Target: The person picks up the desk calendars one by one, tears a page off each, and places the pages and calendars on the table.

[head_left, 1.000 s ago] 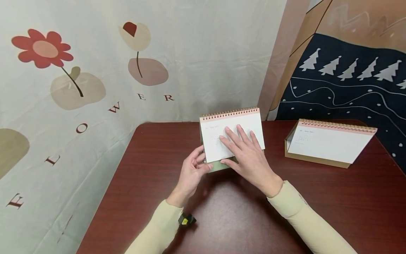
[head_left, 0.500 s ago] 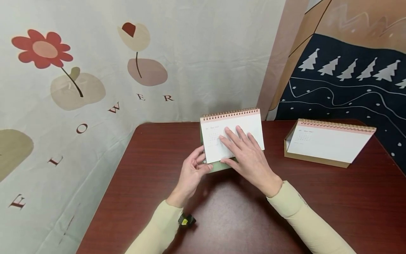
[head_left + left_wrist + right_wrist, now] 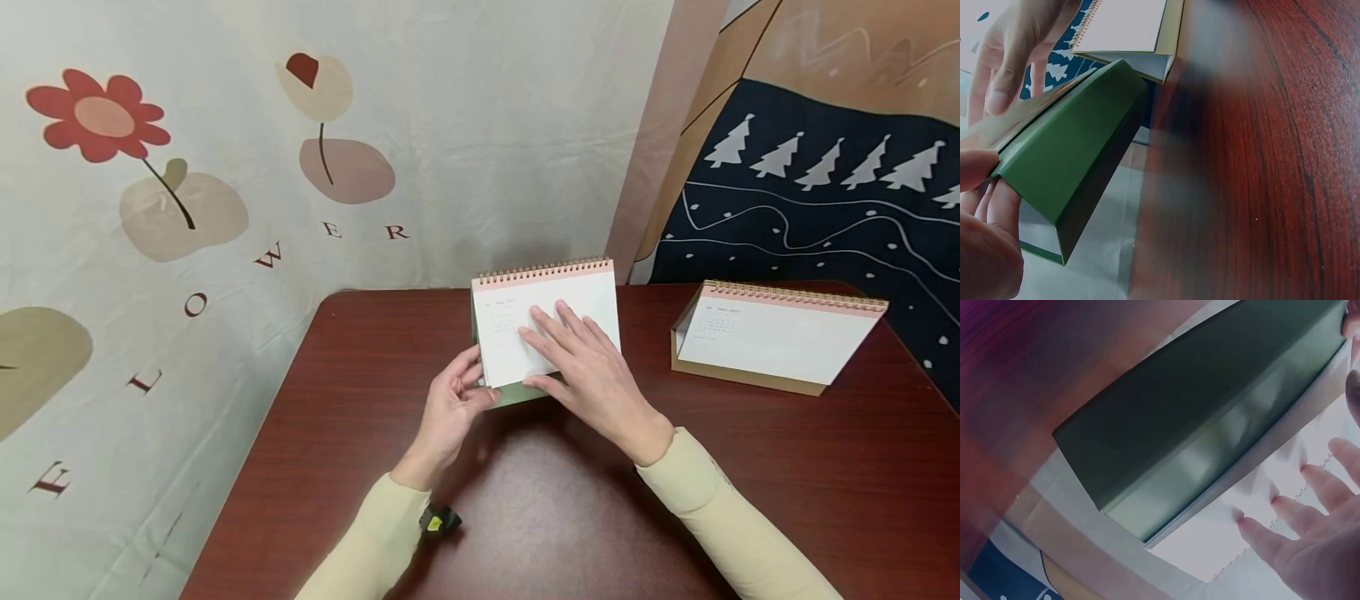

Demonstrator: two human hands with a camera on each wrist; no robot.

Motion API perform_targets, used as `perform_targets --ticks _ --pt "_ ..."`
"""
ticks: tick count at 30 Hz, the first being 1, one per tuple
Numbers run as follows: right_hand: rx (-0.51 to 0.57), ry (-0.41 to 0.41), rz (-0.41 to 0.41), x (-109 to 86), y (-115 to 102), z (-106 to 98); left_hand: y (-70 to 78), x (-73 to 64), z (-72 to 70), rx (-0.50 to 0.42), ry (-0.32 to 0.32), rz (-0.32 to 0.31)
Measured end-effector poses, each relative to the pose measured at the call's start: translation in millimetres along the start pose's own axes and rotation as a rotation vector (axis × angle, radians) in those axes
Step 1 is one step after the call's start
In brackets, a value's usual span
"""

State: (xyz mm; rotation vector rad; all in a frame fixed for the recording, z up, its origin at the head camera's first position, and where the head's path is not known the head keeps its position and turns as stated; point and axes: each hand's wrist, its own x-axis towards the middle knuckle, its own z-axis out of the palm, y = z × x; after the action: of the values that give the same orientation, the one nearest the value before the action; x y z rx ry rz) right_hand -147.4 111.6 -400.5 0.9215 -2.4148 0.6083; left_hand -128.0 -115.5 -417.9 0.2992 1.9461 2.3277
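The left hand [image 3: 450, 408] pinches the near-left corner of the green-based desk calendar [image 3: 551, 321], which stands mid-table [image 3: 337, 433] toward the far edge. The right hand [image 3: 592, 375] lies flat, fingers straight, on its white page. Too much pressure here could fold the stand or crease the page. A second calendar [image 3: 772, 337] stands well apart, right.

The head view is evenly and brightly lit from above; soft glare is seen on the dark red wooden table [image 3: 750, 467]. Both wrist views are dimmer, strongly blurred at close range, and distorted at the edges.
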Motion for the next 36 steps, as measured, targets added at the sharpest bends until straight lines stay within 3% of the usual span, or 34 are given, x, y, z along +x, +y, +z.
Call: perform_targets --ticks 13,19,26,30,36 --pt "0.083 0.108 -0.057 -1.5 1 -4 -3.0 0.8 -2.9 0.012 0.036 -0.008" --pt "0.214 0.16 -0.021 -1.7 -2 -7 -3.2 0.6 -4.0 0.028 0.073 -0.009" --pt "0.365 0.308 -0.011 4.4 -5 -11 -2.0 -0.4 -4.4 0.012 0.104 -0.001" --pt "0.405 0.368 0.03 7.4 -7 -17 -3.0 -0.2 -5.3 0.003 0.111 0.01" --pt "0.437 0.392 0.101 8.4 -7 -20 -4.5 -0.6 -5.8 -0.002 0.119 0.015"
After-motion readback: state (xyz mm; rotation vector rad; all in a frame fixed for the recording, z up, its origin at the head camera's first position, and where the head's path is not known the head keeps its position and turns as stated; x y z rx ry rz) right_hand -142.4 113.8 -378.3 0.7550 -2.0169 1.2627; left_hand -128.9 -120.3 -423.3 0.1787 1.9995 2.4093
